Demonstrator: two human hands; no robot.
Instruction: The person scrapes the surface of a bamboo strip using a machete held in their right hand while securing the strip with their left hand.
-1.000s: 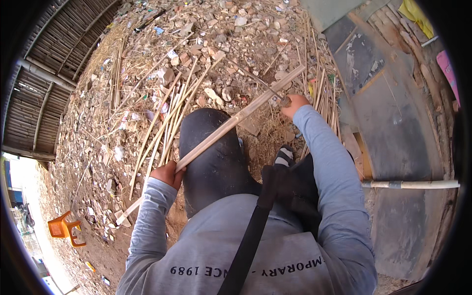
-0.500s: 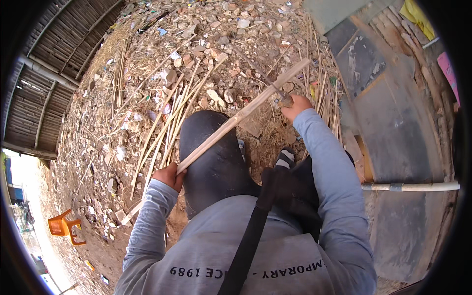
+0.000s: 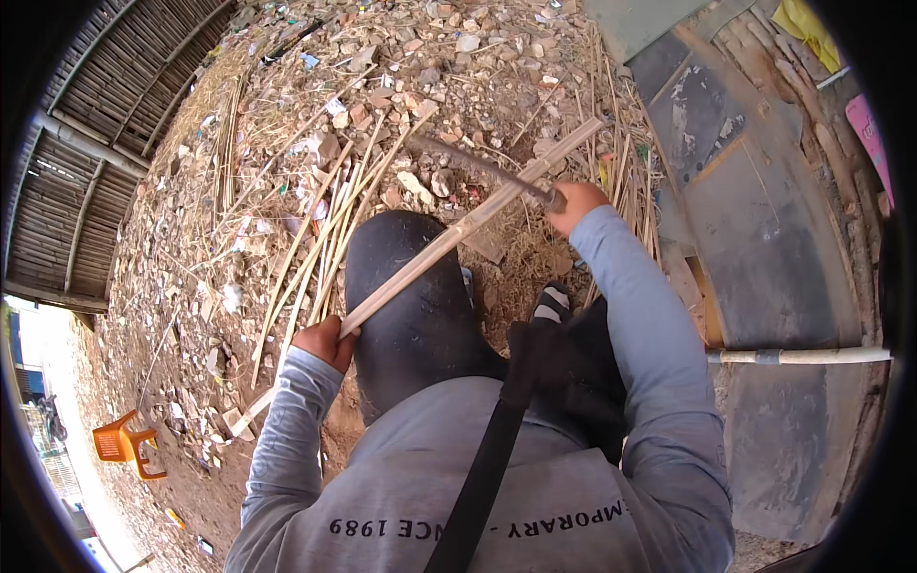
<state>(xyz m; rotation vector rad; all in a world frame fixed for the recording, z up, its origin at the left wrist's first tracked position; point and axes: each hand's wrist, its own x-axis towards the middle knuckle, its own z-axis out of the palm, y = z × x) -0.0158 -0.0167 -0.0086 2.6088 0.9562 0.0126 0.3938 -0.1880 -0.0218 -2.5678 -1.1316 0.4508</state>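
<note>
While the two hands are kept apart, each is closed on one thing: the left hand (image 3: 325, 342) clamps one pale split strip (image 3: 430, 256), and the right hand (image 3: 581, 205) grips one long dark blade (image 3: 473, 162) by its near end. The strip slants across the left leg (image 3: 420, 329), one end under the left forearm and the other pointing toward the ground's far right corner; the blade crosses over it near that far end, and whether they touch cannot be told. Three groups of loose strips lie on the ground (image 3: 196, 492): one pile (image 3: 334, 224) of at least five beside the left leg, one bundle (image 3: 630, 205) along the ground's right edge, near the right hand, and one thin bundle (image 3: 227, 143) toward its far left corner; the last two are too crowded to count. One orange chair (image 3: 119, 441) stands near the ground's left edge, and one pale pole (image 3: 821, 357) lies across the grey panels (image 3: 778, 267) beyond the right edge. Compared with half a second ago, the blade has swung lower, its tip farther left, while the left hand keeps its grip and the chair stays put.
</note>
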